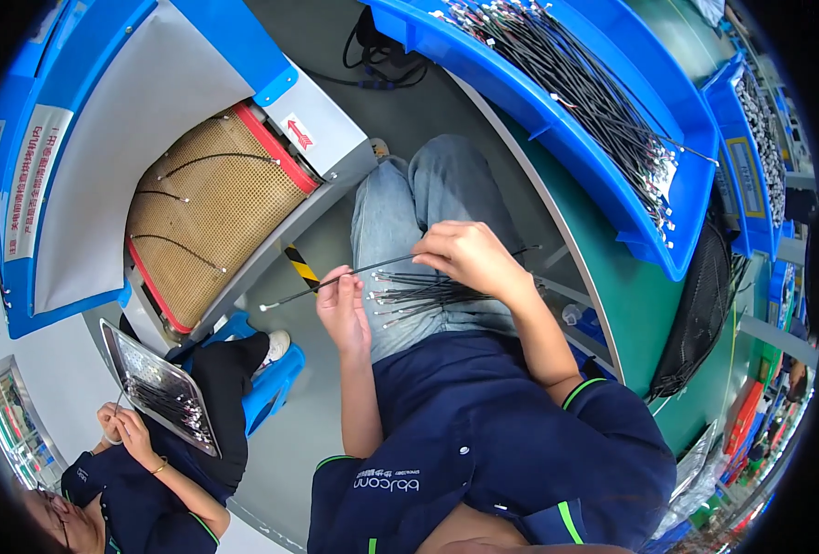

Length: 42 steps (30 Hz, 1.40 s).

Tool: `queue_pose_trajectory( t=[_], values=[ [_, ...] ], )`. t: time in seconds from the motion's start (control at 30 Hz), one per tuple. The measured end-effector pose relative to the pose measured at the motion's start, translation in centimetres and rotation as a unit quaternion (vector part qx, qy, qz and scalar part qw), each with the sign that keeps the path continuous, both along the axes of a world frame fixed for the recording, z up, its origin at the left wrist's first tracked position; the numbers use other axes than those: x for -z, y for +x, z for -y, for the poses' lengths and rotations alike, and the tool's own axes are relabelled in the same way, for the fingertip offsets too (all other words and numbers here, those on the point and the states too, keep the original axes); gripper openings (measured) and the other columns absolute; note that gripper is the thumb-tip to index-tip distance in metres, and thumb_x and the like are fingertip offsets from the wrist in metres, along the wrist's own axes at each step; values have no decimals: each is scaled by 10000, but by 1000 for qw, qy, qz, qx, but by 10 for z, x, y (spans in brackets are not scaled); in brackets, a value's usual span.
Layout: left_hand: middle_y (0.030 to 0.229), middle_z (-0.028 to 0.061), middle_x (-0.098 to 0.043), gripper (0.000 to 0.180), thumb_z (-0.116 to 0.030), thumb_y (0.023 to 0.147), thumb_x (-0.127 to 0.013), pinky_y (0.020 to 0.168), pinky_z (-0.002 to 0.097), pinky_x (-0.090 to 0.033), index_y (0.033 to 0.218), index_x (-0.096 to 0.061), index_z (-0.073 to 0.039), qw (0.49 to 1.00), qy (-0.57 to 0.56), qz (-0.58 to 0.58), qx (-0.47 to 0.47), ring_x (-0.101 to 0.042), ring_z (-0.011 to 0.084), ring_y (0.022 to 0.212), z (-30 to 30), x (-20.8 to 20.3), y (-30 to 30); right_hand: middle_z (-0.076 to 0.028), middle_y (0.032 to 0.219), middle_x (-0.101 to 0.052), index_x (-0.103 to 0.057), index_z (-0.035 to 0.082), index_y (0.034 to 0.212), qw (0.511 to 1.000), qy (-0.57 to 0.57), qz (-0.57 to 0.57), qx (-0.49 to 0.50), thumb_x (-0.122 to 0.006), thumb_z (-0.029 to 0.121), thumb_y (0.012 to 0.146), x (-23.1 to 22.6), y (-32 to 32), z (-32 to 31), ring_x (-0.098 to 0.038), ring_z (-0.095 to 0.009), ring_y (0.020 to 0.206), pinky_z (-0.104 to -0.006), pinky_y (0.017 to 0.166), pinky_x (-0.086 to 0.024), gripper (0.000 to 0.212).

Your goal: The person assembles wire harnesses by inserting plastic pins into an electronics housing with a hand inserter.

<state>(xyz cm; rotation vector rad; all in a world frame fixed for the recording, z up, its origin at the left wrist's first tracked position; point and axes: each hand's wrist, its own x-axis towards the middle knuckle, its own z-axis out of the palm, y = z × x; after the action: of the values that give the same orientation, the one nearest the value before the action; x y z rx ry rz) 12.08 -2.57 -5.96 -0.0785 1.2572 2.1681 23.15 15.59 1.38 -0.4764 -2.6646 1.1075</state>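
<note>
A thin black cable (377, 267) with a white connector at its left end is stretched between my two hands above my lap. My left hand (343, 309) pinches it near the left part. Farther right, my right hand (467, 258) has its fingers closed on the same cable, whose other end sticks out beyond the wrist. On my jeans below lies a bundle of black cables (418, 297) with small white connectors pointing left; my right hand and forearm cover its right part.
At left, a machine's mesh conveyor belt (215, 198) carries several black cables. A blue bin (649, 138) full of cables stands on the green table (566, 208) at right. Lower left, a seated co-worker (142, 489) handles cables over a metal tray (142, 355), beside a blue stool (275, 392).
</note>
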Motion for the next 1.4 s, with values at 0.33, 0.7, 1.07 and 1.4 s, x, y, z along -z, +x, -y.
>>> queue_pose_trajectory(
  t=[0.33, 0.7, 1.07, 1.4],
  values=[
    [936, 83, -615, 141, -68, 915, -575, 721, 206, -498, 1019, -602, 25, 999, 23, -15, -44, -587, 117, 794, 2, -4, 9, -44, 741, -623, -683, 68, 917, 989, -132, -61, 3, -706, 68, 757, -10, 18, -18, -612, -179, 716, -305, 661, -490, 161],
    [939, 69, -620, 147, -103, 926, -566, 717, 183, -498, 1029, -598, -3, 993, 107, 15, -40, -590, 102, 793, -16, -30, 46, -86, 900, -614, -668, -31, 1027, 811, -554, -184, 35, -668, -52, 783, 13, 20, 24, -627, -127, 790, -234, 711, -522, 245],
    [917, 61, -588, 140, -131, 946, -535, 714, 182, -496, 1007, -570, -10, 995, 89, -15, -51, -557, 100, 796, -15, -33, 55, -97, 845, -627, -704, -41, 890, 798, -495, -316, 132, -687, -97, 716, -7, 45, 6, -613, -135, 698, -226, 629, -496, 183],
    [912, 66, -582, 133, -125, 950, -523, 723, 187, -504, 1003, -556, -8, 990, 130, -32, -51, -549, 102, 784, -13, -23, 62, -126, 886, -627, -690, -48, 923, 833, -421, -349, 88, -671, -97, 743, -13, 55, -3, -625, -157, 711, -248, 645, -514, 188]
  ],
)
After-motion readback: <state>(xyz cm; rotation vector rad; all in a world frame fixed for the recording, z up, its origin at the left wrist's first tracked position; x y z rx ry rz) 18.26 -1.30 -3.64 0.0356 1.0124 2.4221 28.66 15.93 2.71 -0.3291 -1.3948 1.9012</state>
